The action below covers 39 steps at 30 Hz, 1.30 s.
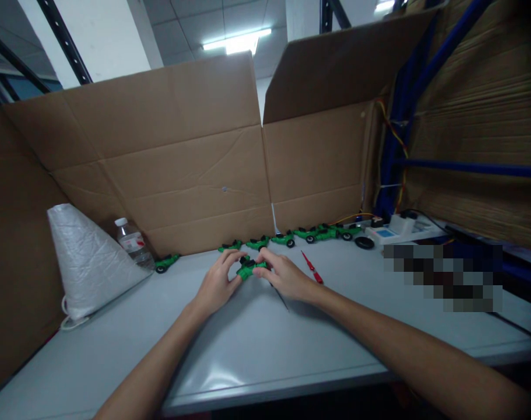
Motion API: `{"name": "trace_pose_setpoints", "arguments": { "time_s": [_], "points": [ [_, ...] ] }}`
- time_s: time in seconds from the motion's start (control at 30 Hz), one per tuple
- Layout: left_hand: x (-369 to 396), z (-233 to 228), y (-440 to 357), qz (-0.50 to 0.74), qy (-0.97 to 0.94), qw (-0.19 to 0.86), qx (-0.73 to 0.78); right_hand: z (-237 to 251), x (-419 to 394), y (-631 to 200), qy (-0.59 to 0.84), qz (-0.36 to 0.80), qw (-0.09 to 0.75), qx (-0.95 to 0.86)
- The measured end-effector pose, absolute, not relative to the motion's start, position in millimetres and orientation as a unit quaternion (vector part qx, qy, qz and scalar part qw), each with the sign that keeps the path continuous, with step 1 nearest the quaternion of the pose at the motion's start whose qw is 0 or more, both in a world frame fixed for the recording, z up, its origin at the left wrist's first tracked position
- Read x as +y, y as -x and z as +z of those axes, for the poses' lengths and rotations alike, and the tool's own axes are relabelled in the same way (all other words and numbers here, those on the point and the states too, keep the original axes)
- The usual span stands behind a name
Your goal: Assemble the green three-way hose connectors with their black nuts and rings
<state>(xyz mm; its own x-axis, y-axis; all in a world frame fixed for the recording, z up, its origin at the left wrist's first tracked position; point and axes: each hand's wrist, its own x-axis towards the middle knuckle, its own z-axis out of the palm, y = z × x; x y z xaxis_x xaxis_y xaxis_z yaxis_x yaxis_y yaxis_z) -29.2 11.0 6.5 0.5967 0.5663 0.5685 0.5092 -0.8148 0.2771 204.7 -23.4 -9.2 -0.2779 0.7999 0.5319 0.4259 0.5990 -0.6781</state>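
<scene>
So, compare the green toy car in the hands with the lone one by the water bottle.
The held car is gripped by the left hand and right hand, mid-table; the lone car rests untouched beside the water bottle, near the cardboard wall. Both are green with black wheels.

Toy cars point(291, 236) lining cardboard wall point(195, 192)

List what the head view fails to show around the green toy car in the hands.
- Green toy car: mostly covered by the left hand and right hand.
- Water bottle label: too small.
- Table's right side: pixelated patch.
- Forearms: cut by the bottom edge.
</scene>
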Motion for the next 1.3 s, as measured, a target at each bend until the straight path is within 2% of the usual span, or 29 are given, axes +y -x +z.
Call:
{"name": "trace_pose_setpoints", "arguments": {
  "time_s": [0.3,0.53,0.8,1.3],
  "points": [
    [11,7,27,0.333,-0.896,0.034,0.291,-12,-10,-214,0.427,0.180,0.462,-0.756],
    [8,7,28,0.308,-0.907,0.031,0.285,-8,-21,-210,0.390,0.204,0.434,-0.786],
    [12,5,29,0.297,-0.912,0.019,0.284,-13,-18,-207,0.400,0.123,0.424,-0.803],
    [13,8,29,0.345,-0.889,0.027,0.299,-10,-10,-211,0.390,0.154,0.481,-0.770]
  ]
}}
